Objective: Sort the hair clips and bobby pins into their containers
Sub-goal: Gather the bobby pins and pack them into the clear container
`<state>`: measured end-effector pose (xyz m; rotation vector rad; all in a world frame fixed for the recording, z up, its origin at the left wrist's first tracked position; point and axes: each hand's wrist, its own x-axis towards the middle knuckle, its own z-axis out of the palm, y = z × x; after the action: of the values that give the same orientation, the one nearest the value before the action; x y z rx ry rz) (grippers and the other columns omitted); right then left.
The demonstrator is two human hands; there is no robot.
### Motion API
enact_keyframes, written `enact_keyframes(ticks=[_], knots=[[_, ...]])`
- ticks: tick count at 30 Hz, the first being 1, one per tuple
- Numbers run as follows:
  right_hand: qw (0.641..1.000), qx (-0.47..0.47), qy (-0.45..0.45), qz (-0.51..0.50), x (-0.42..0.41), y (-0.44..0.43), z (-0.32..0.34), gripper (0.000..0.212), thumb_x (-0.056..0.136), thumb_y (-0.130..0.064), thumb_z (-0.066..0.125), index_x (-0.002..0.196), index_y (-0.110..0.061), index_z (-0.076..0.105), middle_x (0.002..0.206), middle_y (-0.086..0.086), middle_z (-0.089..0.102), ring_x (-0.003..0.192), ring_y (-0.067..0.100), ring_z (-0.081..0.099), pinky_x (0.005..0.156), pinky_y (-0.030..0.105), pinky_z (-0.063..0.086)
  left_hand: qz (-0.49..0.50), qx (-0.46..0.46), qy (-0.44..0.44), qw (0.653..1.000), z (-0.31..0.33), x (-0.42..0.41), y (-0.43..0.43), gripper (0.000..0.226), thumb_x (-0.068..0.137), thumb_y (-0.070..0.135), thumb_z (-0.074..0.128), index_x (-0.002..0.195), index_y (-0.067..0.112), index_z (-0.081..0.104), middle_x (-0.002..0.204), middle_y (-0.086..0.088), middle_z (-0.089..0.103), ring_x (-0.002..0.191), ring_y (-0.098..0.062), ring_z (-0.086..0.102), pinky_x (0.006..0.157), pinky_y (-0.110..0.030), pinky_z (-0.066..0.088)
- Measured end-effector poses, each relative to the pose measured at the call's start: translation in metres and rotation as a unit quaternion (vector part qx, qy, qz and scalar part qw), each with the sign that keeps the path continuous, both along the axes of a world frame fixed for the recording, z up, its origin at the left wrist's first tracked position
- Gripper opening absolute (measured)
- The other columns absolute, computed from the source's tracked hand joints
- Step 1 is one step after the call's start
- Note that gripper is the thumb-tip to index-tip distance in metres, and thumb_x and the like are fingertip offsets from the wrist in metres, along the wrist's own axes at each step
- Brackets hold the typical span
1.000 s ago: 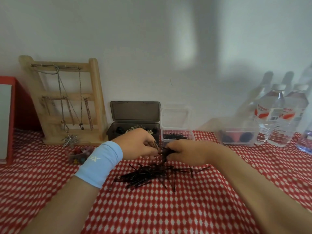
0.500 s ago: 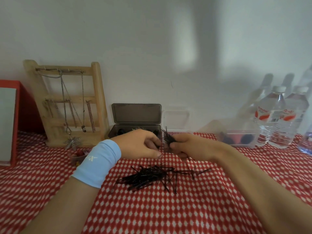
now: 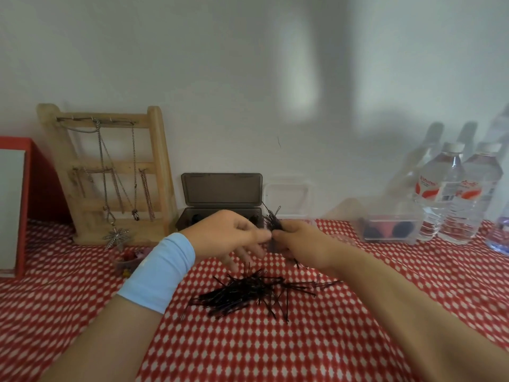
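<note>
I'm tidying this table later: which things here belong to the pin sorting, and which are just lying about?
Job: pin pile; pin bunch in right hand; left hand; grey box; clear box.
Lying about: necklace rack; bottles; bead cup.

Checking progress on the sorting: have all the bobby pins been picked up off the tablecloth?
No, a pile of black bobby pins lies on the red checked tablecloth below the hands.
</note>
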<state>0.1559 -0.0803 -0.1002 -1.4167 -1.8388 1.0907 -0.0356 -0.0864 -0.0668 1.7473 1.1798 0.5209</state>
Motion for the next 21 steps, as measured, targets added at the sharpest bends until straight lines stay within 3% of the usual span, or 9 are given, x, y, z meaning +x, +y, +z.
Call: enact_keyframes(ticks=[3, 6, 9, 12, 16, 18, 21], knots=[[0.999, 0.025, -0.025, -0.014, -0.005, 0.0, -0.003, 0.022, 0.104, -0.021, 0.045, 0.101, -0.012, 0.065, 0.074, -0.007, 0.058, 0.064, 0.006, 0.05, 0.062, 0.025, 0.038, 0.037, 0.019, -0.017, 0.999, -0.005, 0.01, 0.0, 0.036, 0.083, 0.017, 0.078, 0.114, 0.011, 0.062, 0.084, -0.013, 0.076, 0.073, -0.021, 0.074, 0.059, -0.03, 0.058], [0.999, 0.011, -0.03, 0.022, -0.005, -0.005, -0.002, 0.021, 0.104, -0.021, 0.046, 0.097, -0.007, 0.06, 0.073, -0.003, 0.054, 0.062, 0.008, 0.047, 0.062, 0.031, 0.039, 0.075, 0.025, -0.027, 0.996, -0.007, 0.008, 0.006, 0.037, 0.081, 0.001, 0.075, 0.115, 0.006, 0.06, 0.078, -0.015, 0.074, 0.064, -0.018, 0.07, 0.059, -0.029, 0.059], [0.995, -0.004, -0.086, 0.049, -0.001, -0.012, 0.007, 0.021, 0.105, -0.022, 0.045, 0.095, -0.012, 0.06, 0.072, -0.004, 0.054, 0.062, 0.009, 0.047, 0.062, 0.03, 0.039, 0.049, 0.048, 0.086, 0.994, -0.001, -0.007, 0.01, 0.04, 0.082, 0.011, 0.076, 0.118, 0.018, 0.058, 0.086, -0.005, 0.077, 0.067, -0.013, 0.068, 0.061, -0.024, 0.053], [0.995, -0.02, -0.087, 0.055, 0.001, -0.013, 0.011, 0.021, 0.105, -0.024, 0.045, 0.095, -0.016, 0.062, 0.073, -0.004, 0.053, 0.062, 0.01, 0.046, 0.064, 0.032, 0.039, 0.019, 0.102, 0.158, 0.982, 0.002, -0.016, 0.011, 0.034, 0.09, 0.024, 0.068, 0.122, 0.025, 0.059, 0.1, 0.003, 0.072, 0.081, -0.009, 0.067, 0.076, -0.022, 0.053], [0.992, -0.082, 0.019, 0.093, -0.001, -0.016, 0.01, 0.023, 0.106, -0.017, 0.044, 0.085, -0.016, 0.052, 0.069, -0.004, 0.043, 0.06, 0.011, 0.039, 0.062, 0.031, 0.039, -0.005, 0.108, 0.026, 0.994, -0.004, -0.003, 0.009, 0.062, 0.082, 0.07, 0.054, 0.136, 0.04, 0.047, 0.131, 0.013, 0.06, 0.123, -0.005, 0.054, 0.107, -0.033, 0.044], [0.983, -0.12, 0.065, 0.119, -0.001, -0.018, 0.01, 0.025, 0.107, -0.014, 0.043, 0.082, -0.015, 0.048, 0.069, -0.003, 0.042, 0.06, 0.011, 0.037, 0.061, 0.029, 0.038, -0.01, 0.092, -0.07, 0.993, -0.009, 0.007, 0.008, 0.044, 0.093, 0.059, 0.042, 0.132, 0.041, 0.052, 0.13, 0.013, 0.064, 0.126, -0.006, 0.054, 0.11, -0.036, 0.041], [0.967, -0.164, 0.119, 0.152, 0.002, -0.017, 0.01, 0.025, 0.106, -0.013, 0.043, 0.082, -0.015, 0.05, 0.07, -0.003, 0.042, 0.061, 0.011, 0.036, 0.061, 0.028, 0.036, 0.036, 0.098, -0.172, 0.979, -0.008, 0.013, 0.004, 0.034, 0.106, 0.027, 0.039, 0.115, 0.017, 0.069, 0.109, -0.002, 0.074, 0.109, -0.017, 0.067, 0.098, -0.033, 0.051]])
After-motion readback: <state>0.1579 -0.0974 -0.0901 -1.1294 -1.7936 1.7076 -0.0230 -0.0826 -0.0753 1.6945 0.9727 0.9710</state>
